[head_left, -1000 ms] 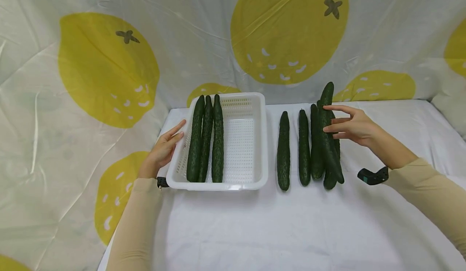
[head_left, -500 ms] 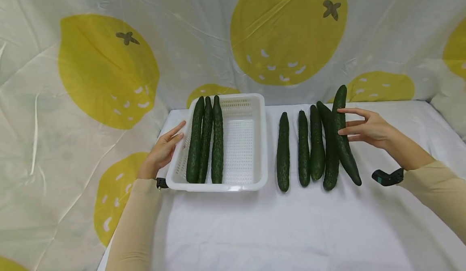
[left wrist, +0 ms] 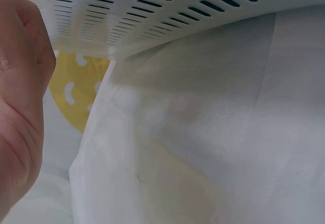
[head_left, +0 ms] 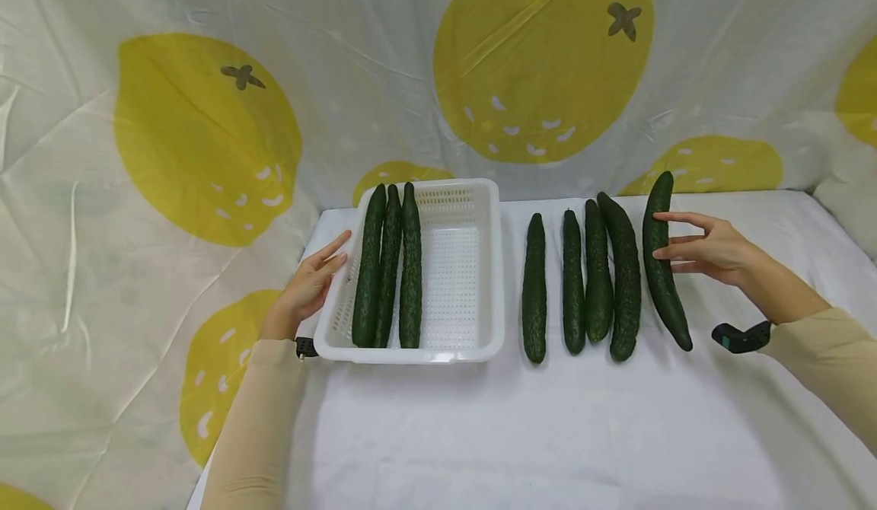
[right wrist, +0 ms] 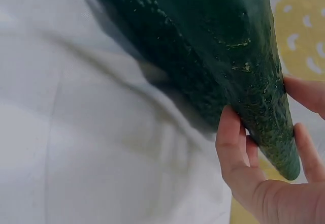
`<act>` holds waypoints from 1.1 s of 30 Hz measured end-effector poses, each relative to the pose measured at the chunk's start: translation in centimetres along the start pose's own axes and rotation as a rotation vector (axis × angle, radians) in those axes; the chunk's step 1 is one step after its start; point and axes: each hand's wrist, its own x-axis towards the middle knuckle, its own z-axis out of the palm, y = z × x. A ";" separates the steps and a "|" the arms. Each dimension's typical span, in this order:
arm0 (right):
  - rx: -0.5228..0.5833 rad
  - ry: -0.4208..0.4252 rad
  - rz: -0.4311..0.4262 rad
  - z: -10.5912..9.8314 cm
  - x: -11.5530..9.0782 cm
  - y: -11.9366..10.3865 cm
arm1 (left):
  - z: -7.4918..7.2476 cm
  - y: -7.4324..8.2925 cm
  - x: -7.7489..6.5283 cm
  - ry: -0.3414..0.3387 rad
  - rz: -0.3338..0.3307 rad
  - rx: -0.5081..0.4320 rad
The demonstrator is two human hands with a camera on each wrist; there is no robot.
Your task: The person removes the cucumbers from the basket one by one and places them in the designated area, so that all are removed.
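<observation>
My right hand [head_left: 715,251] pinches a long dark green cucumber [head_left: 663,274] between thumb and fingers. This cucumber is slightly curved, and its top leans left in the head view. The right wrist view shows fingers [right wrist: 233,142] on both sides of its narrow end, with another cucumber [right wrist: 172,66] beside it. My left hand [head_left: 304,289] rests against the left side of a white plastic basket [head_left: 498,282], fingers extended along the outside. Three cucumbers [head_left: 411,282] lie lengthwise in the basket's left half. The left wrist view shows the slotted basket wall [left wrist: 152,10] over the cloth.
Right of the basket, several cucumbers lie side by side on the white cloth [head_left: 438,434]: a separate one [head_left: 534,289], then a close group [head_left: 598,282]. A lemon-patterned curtain [head_left: 370,61] hangs behind and to the left.
My right hand has carried its cucumber rightward, from overlapping the group to a spot with a gap beside it. The left hand and basket have stayed in place.
</observation>
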 end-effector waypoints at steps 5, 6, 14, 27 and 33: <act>0.033 0.004 0.004 -0.5 0.1 0.8 | 0.0 -0.1 0.0 -0.004 0.008 0.011; 0.042 0.007 0.007 -0.6 0.2 0.9 | 0.0 -0.1 0.0 -0.005 0.008 0.013; 0.101 0.032 0.037 -0.8 0.6 1.6 | -0.2 -0.1 0.1 -0.006 0.007 0.017; 0.154 0.027 0.026 -0.6 1.0 2.3 | -0.2 0.0 0.2 -0.016 0.006 0.043; 0.114 0.020 0.019 -0.7 1.4 2.6 | -0.1 -0.1 0.1 -0.009 0.010 0.051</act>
